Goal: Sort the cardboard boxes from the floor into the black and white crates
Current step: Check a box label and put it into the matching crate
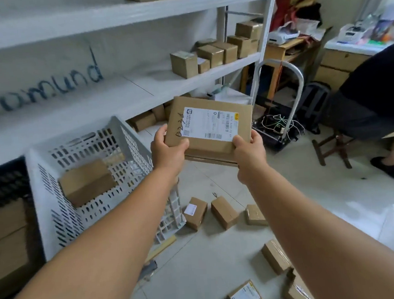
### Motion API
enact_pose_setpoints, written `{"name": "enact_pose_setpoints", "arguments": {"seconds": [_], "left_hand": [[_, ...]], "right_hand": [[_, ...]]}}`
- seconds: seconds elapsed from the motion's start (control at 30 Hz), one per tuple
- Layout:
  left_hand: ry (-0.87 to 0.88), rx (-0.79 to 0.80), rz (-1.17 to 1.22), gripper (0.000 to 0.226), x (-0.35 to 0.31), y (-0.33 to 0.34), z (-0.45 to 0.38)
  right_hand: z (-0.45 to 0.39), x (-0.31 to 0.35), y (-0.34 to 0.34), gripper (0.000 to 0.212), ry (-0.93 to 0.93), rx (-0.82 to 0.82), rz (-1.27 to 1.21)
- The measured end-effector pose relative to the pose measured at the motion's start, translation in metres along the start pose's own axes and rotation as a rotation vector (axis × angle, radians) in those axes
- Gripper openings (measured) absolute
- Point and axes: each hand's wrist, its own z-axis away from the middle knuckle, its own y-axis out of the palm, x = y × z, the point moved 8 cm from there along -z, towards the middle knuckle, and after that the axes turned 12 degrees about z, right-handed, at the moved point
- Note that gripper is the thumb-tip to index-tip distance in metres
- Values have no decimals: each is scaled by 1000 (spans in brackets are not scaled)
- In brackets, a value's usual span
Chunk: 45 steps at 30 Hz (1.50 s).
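Observation:
I hold a flat cardboard box with a white shipping label up in front of me. My left hand grips its lower left corner and my right hand grips its lower right corner. To the left stands the white crate with one cardboard box inside. The black crate sits at the far left edge, holding brown boxes. Several small cardboard boxes lie on the floor below, among them one with a label and a plain one.
A white shelf unit with small boxes rises behind the crates. A metal hand trolley stands to the right. A seated person on a wooden stool occupies the right side. More boxes lie near my right arm.

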Motion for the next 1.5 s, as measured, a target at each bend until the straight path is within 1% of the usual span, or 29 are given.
{"name": "enact_pose_setpoints", "arguments": {"seconds": [0.13,0.27,0.43,0.53,0.67,0.77,0.87,0.93,1.03,1.1,1.2,1.27,1.33,1.4,1.5], "left_hand": [[30,-126,16,61,-30,-71,1],[53,-267,31,59,-53,-156,5],[80,-418,73,58,-74,-273,13],[69,-504,69,58,-75,-346,20],[31,-594,21,57,-66,-430,37],[-26,-648,-16,58,-49,-479,53],[-116,-701,-107,55,-29,-519,69],[-183,-722,-156,51,-11,-540,78],[-344,-758,-253,40,19,-564,91],[-451,-755,-334,41,38,-574,99],[-594,-706,-454,52,65,-584,106],[-676,-659,-539,57,81,-587,108],[-750,-613,-635,57,95,-589,107],[-816,-539,-727,55,107,-591,103],[-885,-366,-877,45,124,-588,93]], "right_hand": [[32,25,63,45,-51,113,4],[72,40,136,45,-105,220,56],[138,46,234,45,-143,368,96],[183,39,292,46,-177,446,161],[238,13,356,33,-148,551,208],[267,-16,394,42,-122,583,267],[287,-49,420,48,-111,565,416],[295,-76,432,45,-96,572,501],[302,-118,445,41,-40,619,626],[305,-144,452,39,-12,661,736],[306,-176,459,38,60,703,832],[306,-192,465,40,79,770,888],[305,-203,470,40,86,841,953],[300,-211,475,39,81,875,1022],[293,-226,482,34,123,897,1133]]}}
